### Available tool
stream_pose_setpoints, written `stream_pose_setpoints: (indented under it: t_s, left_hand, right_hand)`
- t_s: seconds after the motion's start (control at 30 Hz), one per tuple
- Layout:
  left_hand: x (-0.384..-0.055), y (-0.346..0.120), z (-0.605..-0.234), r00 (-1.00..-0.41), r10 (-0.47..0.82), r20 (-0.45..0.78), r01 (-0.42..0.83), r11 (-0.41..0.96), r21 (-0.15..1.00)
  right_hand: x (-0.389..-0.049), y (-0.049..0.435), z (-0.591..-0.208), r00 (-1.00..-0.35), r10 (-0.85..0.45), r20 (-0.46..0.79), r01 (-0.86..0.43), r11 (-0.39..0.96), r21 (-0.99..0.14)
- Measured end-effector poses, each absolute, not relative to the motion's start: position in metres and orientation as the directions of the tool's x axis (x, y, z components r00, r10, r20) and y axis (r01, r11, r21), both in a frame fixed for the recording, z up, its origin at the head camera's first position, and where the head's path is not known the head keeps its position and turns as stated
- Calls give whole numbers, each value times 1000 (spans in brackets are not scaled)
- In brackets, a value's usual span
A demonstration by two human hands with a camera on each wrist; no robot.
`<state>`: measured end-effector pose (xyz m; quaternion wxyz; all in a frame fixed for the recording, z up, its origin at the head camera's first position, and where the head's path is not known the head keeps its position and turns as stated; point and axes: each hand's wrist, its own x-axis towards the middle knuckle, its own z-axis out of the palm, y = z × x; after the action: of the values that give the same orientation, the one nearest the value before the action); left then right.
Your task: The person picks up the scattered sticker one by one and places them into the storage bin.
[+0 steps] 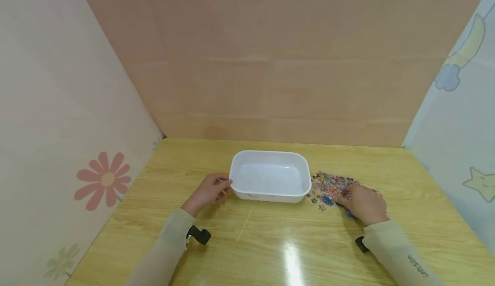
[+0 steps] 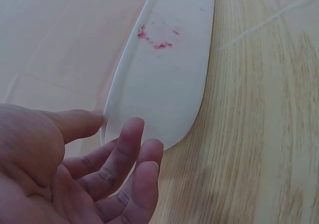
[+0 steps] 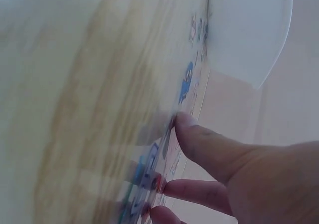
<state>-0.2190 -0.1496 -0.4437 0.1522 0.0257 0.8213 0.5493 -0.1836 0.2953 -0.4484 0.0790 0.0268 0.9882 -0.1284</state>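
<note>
A white plastic box [image 1: 270, 198], rectangular with rounded corners, stands on the table with nothing visible inside. At its left end my left hand [image 1: 210, 190] holds the rim. In the left wrist view the thumb [image 2: 82, 124] meets the rim, while the curled fingers [image 2: 132, 139] lie along the outer wall; the index fingertip is partly hidden. Right of the box spreads a pile of small, flat, colourful sticker-like cutouts [image 1: 328, 185], some star-shaped. My right hand [image 1: 363, 202] rests on this pile, its thumb [image 3: 192, 134] and fingertips touching the pieces and standing apart.
The wood-grain table [image 1: 247, 243] has a brown panel [image 1: 270, 84] behind it and patterned walls at both sides. Reddish marks [image 2: 159, 45] show on the box's outer wall. A few loose cutouts [image 1: 322, 208] lie near the box's right corner.
</note>
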Motion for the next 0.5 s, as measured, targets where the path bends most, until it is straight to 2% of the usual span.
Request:
stream_pose_setpoints:
  t_s: [0.27, 0.5]
  left_hand:
    - [-219, -152, -443, -947, 226, -228, -122, 404, 907]
    - [-219, -154, -445, -942, 228, -248, -143, 395, 908]
  right_hand:
    - [-180, 291, -448, -994, -14, -111, 12, 974, -228]
    - [-177, 288, -448, -994, -7, -107, 20, 968, -251]
